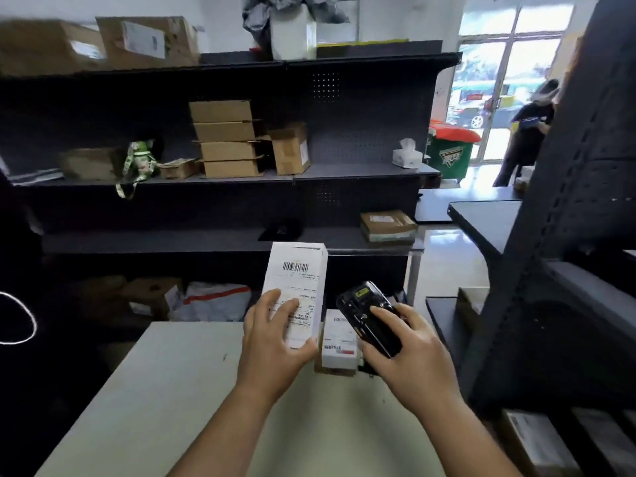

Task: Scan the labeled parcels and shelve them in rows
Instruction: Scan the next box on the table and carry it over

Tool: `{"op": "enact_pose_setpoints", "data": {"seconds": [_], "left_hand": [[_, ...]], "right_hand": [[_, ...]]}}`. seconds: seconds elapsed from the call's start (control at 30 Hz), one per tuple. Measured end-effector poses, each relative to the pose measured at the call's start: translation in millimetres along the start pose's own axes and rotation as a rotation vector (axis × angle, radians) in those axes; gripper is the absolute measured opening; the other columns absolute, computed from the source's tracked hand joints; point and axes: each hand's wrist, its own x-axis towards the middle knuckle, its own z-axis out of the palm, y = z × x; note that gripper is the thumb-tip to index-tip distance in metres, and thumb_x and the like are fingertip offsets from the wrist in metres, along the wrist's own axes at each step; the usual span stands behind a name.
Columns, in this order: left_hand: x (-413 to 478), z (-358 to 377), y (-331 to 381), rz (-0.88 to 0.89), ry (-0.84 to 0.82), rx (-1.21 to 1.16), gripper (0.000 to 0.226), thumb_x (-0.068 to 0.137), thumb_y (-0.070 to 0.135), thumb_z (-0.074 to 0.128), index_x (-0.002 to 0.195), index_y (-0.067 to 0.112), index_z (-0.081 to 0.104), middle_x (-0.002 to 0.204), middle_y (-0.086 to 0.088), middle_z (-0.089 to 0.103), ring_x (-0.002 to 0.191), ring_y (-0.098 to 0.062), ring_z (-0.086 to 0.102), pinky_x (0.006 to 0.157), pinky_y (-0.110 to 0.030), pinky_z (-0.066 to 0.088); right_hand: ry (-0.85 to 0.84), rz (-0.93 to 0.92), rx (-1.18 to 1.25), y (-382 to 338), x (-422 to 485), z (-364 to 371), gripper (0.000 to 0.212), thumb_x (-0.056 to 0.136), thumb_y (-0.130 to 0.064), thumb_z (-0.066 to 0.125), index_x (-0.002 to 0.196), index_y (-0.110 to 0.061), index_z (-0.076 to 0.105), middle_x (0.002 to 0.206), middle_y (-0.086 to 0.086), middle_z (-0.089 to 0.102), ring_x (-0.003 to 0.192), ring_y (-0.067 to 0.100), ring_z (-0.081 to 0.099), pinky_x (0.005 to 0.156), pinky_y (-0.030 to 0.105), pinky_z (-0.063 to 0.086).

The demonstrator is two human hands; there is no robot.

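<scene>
My left hand (272, 342) grips the lower end of a tall white parcel (299, 280), held upright above the table with its barcode label facing me. My right hand (407, 346) holds a black handheld scanner (366, 315), tilted with its head pointing up and left toward the parcel. Between my hands, another small white labeled parcel (339, 342) lies on a brown box at the far edge of the pale table (192, 390). The dark shelving unit (220, 180) stands behind the table.
The middle shelf carries a stack of brown boxes (225, 139), a taller box (290, 149), a tissue box (407, 157) and a green toy. A flat parcel (389, 226) lies on the lower shelf. Bags and boxes sit on the floor. A person (528, 132) stands by the doorway at right.
</scene>
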Motion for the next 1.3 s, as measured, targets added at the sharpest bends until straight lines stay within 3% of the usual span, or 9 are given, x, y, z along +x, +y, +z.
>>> {"op": "enact_pose_setpoints", "data": {"seconds": [0.13,0.23,0.43,0.53,0.67,0.8,0.9,1.03,1.3], "left_hand": [[-51,-5,14,0.133,-0.133,-0.109,0.067,0.067,0.047,0.074,0.128,0.026,0.059,0.145,0.014,0.031,0.132,-0.013,0.028,0.104,-0.034,0.038],[-101,-5,37,0.184,-0.269,-0.147,0.064,0.069,0.041,0.080,0.128,0.028,0.058,0.145,0.014,0.031,0.129,-0.014,0.030,0.104,-0.037,0.040],[-193,18,118,0.363,-0.512,-0.268,0.067,0.069,0.039,0.081,0.130,0.028,0.058,0.147,0.012,0.032,0.130,-0.014,0.028,0.107,-0.033,0.036],[-239,38,175,0.463,-0.608,-0.306,0.070,0.064,0.045,0.074,0.129,0.025,0.060,0.146,0.008,0.035,0.128,-0.017,0.031,0.103,-0.025,0.028],[-299,69,259,0.584,-0.710,-0.370,0.074,0.060,0.054,0.064,0.126,0.022,0.062,0.146,0.002,0.038,0.129,-0.024,0.036,0.106,-0.028,0.028],[-356,101,348,0.691,-0.780,-0.424,0.072,0.061,0.055,0.063,0.125,0.021,0.063,0.144,0.002,0.038,0.127,-0.023,0.038,0.104,-0.027,0.028],[-389,126,407,0.739,-0.807,-0.484,0.074,0.060,0.058,0.058,0.123,0.021,0.063,0.143,0.002,0.039,0.125,-0.023,0.038,0.104,-0.027,0.029],[-411,164,464,0.745,-0.824,-0.539,0.064,0.062,0.044,0.069,0.121,0.020,0.063,0.142,0.003,0.039,0.125,-0.022,0.037,0.103,-0.026,0.029],[-407,296,560,0.769,-0.837,-0.565,0.061,0.066,0.032,0.081,0.123,0.021,0.062,0.143,0.006,0.038,0.129,-0.018,0.033,0.102,-0.024,0.027]], "right_hand": [[0.127,0.099,-0.069,-3,-84,-24,0.052,0.072,-0.049,0.078,0.121,-0.036,0.067,0.127,-0.007,0.058,0.108,0.018,0.060,0.084,0.035,0.054],[0.193,0.222,-0.131,-6,-153,-55,0.054,0.071,-0.059,0.064,0.120,-0.036,0.068,0.127,-0.007,0.058,0.109,0.019,0.061,0.084,0.037,0.056],[0.364,0.432,-0.255,11,-275,-139,0.062,0.069,-0.065,0.055,0.122,-0.037,0.067,0.130,-0.006,0.057,0.116,0.019,0.058,0.090,0.040,0.054],[0.471,0.547,-0.256,34,-333,-185,0.060,0.069,-0.063,0.060,0.121,-0.035,0.068,0.130,-0.004,0.058,0.116,0.020,0.060,0.093,0.041,0.053],[0.564,0.677,-0.287,70,-403,-253,0.052,0.073,-0.046,0.078,0.123,-0.033,0.068,0.131,-0.002,0.058,0.116,0.019,0.058,0.097,0.026,0.043],[0.664,0.770,-0.329,108,-463,-318,0.052,0.074,-0.047,0.077,0.123,-0.037,0.066,0.128,-0.007,0.058,0.112,0.018,0.060,0.091,0.035,0.052],[0.734,0.805,-0.366,138,-493,-361,0.050,0.074,-0.045,0.078,0.122,-0.036,0.067,0.126,-0.008,0.059,0.111,0.019,0.059,0.089,0.034,0.052],[0.765,0.842,-0.397,184,-507,-403,0.051,0.074,-0.043,0.079,0.123,-0.036,0.066,0.125,-0.009,0.059,0.114,0.015,0.056,0.089,0.026,0.046],[0.741,0.891,-0.402,314,-470,-475,0.053,0.077,-0.045,0.077,0.127,-0.039,0.063,0.130,-0.011,0.055,0.119,0.011,0.052,0.093,0.026,0.044]]}}
